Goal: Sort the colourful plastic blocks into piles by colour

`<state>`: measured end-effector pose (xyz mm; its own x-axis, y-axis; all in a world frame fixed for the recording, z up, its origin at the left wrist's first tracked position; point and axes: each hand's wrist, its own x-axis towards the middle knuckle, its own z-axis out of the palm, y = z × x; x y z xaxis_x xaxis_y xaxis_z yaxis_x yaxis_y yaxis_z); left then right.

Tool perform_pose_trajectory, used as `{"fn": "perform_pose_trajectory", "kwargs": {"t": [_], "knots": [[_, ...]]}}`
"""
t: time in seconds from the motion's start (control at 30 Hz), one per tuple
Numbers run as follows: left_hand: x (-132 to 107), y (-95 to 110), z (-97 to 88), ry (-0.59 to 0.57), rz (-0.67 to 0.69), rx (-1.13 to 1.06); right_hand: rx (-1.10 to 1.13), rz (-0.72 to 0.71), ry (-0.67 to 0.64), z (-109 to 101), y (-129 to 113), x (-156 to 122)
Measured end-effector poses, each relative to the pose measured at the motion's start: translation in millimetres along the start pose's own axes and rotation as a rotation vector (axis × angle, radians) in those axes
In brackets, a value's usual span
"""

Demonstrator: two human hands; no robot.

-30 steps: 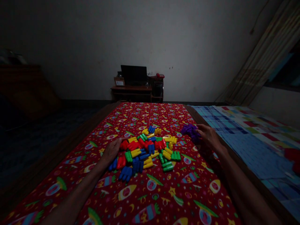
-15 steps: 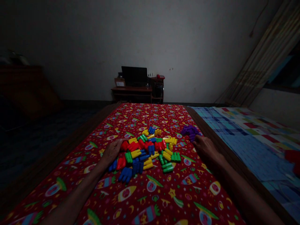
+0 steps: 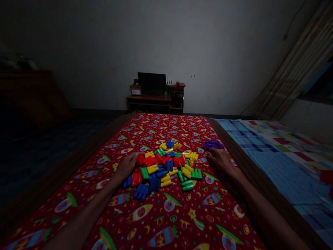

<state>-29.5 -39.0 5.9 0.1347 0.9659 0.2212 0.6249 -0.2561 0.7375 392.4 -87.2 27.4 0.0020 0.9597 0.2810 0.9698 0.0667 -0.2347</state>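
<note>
Building blocks shaped like short joined tubes lie in a loose pile on a red patterned cloth (image 3: 145, 210). Red blocks (image 3: 150, 161), blue blocks (image 3: 154, 183), yellow blocks (image 3: 165, 180) and green blocks (image 3: 187, 185) are mixed together. My left hand (image 3: 127, 165) rests at the pile's left edge, fingers stretched out beside a red block; its fingertips are partly hidden. Purple blocks (image 3: 213, 144) sit in a separate small heap on the right. Just in front of that heap is my right hand (image 3: 220, 160), fingers loosely bent, with no block visible in it.
The cloth covers a long surface with a brown border (image 3: 226, 139). To the right lies blue checked bedding (image 3: 260, 156). A low desk (image 3: 148, 98) with a dark monitor (image 3: 152, 83) stands by the far wall. A wooden cabinet (image 3: 31, 97) is at the left.
My right hand has drawn back slightly left from the purple heap, which now shows apart from the fingers. My left hand stays by the pile. The view has shifted a little.
</note>
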Motion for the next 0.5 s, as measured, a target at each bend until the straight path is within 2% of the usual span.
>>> {"fn": "perform_pose_trajectory", "kwargs": {"t": [0.13, 0.27, 0.4, 0.5], "knots": [[0, 1, 0.3, -0.001, 0.006, 0.01, 0.224, -0.101, 0.045, 6, -33, 2], [-1, 3, 0.1, 0.006, 0.009, -0.004, 0.477, -0.197, 0.127, 39, -59, 12], [1, -3, 1.0, 0.016, -0.016, -0.121, 0.635, -0.164, -0.031, 71, -79, 26], [3, -11, 1.5, 0.018, -0.033, -0.285, 0.726, -0.183, -0.115, 78, -103, 27]]}}
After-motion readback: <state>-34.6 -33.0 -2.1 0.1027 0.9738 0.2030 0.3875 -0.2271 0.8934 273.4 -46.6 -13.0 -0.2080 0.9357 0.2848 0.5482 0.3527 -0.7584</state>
